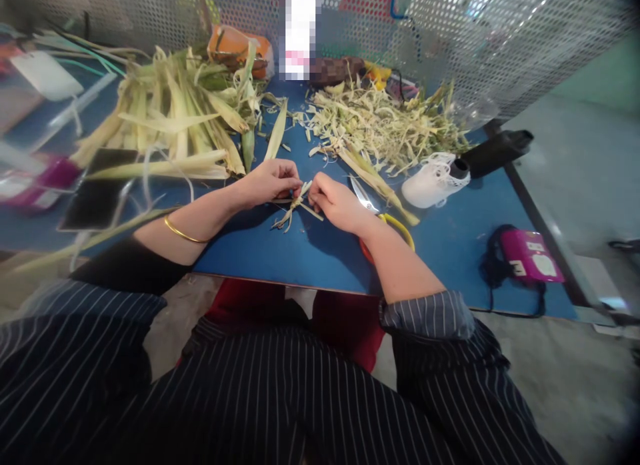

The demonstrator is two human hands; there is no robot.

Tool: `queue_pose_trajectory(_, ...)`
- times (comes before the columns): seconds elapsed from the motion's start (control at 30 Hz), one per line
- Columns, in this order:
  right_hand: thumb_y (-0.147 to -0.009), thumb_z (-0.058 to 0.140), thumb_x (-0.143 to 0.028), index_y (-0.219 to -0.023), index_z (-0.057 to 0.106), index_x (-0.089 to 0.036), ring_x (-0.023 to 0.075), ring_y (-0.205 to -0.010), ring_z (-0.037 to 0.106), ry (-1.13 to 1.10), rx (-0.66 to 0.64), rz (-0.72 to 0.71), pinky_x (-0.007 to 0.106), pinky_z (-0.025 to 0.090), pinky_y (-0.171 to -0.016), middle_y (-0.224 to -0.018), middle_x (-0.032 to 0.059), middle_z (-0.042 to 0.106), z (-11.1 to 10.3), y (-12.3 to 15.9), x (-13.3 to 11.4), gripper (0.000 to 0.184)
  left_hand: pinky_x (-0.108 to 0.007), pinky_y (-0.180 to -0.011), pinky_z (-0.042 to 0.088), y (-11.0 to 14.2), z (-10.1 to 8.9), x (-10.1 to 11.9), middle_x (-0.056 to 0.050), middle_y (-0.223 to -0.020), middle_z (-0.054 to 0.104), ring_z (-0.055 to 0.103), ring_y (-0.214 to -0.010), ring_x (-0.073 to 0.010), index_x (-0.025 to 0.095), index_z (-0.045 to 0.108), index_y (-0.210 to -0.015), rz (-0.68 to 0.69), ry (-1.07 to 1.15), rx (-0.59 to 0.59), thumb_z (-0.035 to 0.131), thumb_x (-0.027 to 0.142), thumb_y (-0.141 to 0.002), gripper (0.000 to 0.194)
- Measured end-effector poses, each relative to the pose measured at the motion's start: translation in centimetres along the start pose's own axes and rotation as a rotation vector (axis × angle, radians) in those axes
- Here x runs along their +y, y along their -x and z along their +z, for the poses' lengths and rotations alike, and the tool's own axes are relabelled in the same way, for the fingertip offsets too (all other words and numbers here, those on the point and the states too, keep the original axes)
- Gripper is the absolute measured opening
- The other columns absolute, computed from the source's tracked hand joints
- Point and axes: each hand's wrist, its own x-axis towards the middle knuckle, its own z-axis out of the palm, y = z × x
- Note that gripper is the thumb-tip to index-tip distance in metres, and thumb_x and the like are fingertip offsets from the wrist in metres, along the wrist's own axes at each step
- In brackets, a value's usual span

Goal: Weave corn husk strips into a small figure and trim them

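Just over the front part of the blue table, my left hand [274, 183] and my right hand [336, 199] come close together around a small knotted bundle of corn husk strips [295, 206]. Fingers of the left hand pinch the bundle's upper end. My right hand is curled closed at its right side, beside a strip; its fingertips are partly hidden. Frayed ends hang down to the left. Scissors [370, 201] with yellow and orange handles lie partly under my right forearm.
Long corn husks [175, 118] are piled at the left back, shredded husk scraps [380, 121] at the right back. A white thread spool [435, 181] lies beside a black tube [497, 153]. A magenta device [533, 255] with a black cord sits right. Perforated mesh [450, 31] stands behind the blue table [320, 258].
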Motion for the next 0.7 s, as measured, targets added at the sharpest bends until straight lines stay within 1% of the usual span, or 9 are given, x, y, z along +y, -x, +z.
queue_pose_trajectory(0.2, -0.086, 0.04, -0.014, -0.08, 0.04, -0.023, 0.0154, -0.067, 0.05, 0.074, -0.017, -0.023, 0.031, 0.036, -0.067, -0.074, 0.0003, 0.056, 0.02, 0.1, 0.11, 0.011, -0.021, -0.043, 0.026, 0.15, -0.1, 0.4, -0.003, -0.062, 0.061, 0.04, -0.044, -0.0047, 0.015, 0.055, -0.067, -0.022, -0.051, 0.022, 0.064, 0.023, -0.078, 0.016)
queue_pose_trajectory(0.37, -0.085, 0.042, -0.013, -0.079, 0.041, -0.023, 0.015, -0.066, 0.05, 0.089, -0.026, -0.019, 0.03, 0.037, -0.066, -0.075, 0.0008, 0.057, 0.0, 0.15, -0.08, 0.011, -0.022, -0.042, 0.024, 0.29, 0.05, 0.89, 0.0, -0.054, 0.055, 0.037, -0.042, -0.004, 0.014, 0.056, -0.065, -0.048, -0.075, 0.029, 0.065, 0.022, -0.079, 0.018)
queue_pose_trajectory(0.43, -0.084, 0.043, -0.013, -0.078, 0.043, -0.022, 0.0141, -0.064, 0.051, 0.041, -0.015, -0.007, 0.03, 0.038, -0.065, -0.073, 0.0003, 0.057, -0.04, 0.09, -0.14, 0.011, -0.021, -0.042, 0.026, 0.28, 0.08, 0.9, -0.001, -0.058, 0.059, 0.04, -0.042, -0.0041, 0.014, 0.057, -0.066, -0.058, -0.06, 0.039, 0.065, 0.024, -0.079, 0.018)
queue_pose_trajectory(0.57, -0.085, 0.049, -0.02, -0.076, 0.049, -0.021, 0.0128, -0.063, 0.054, -0.151, 0.057, 0.062, 0.03, 0.042, -0.067, -0.071, -0.0004, 0.06, -0.41, -0.08, -0.15, 0.008, -0.022, -0.047, 0.037, 0.17, -0.07, 0.67, -0.007, -0.073, 0.07, 0.05, -0.048, -0.0058, 0.013, 0.062, -0.071, -0.116, 0.016, 0.073, 0.069, 0.03, -0.075, 0.019)
queue_pose_trajectory(0.7, -0.083, 0.056, -0.026, -0.077, 0.054, -0.019, 0.012, -0.067, 0.055, -0.285, 0.134, 0.05, 0.029, 0.042, -0.071, -0.073, 0.0, 0.06, -0.75, -0.19, 0.17, 0.009, -0.023, -0.05, 0.043, 0.08, -0.33, 0.28, -0.009, -0.074, 0.071, 0.057, -0.052, -0.0084, 0.011, 0.069, -0.077, -0.144, 0.083, 0.077, 0.075, 0.029, -0.07, 0.02)
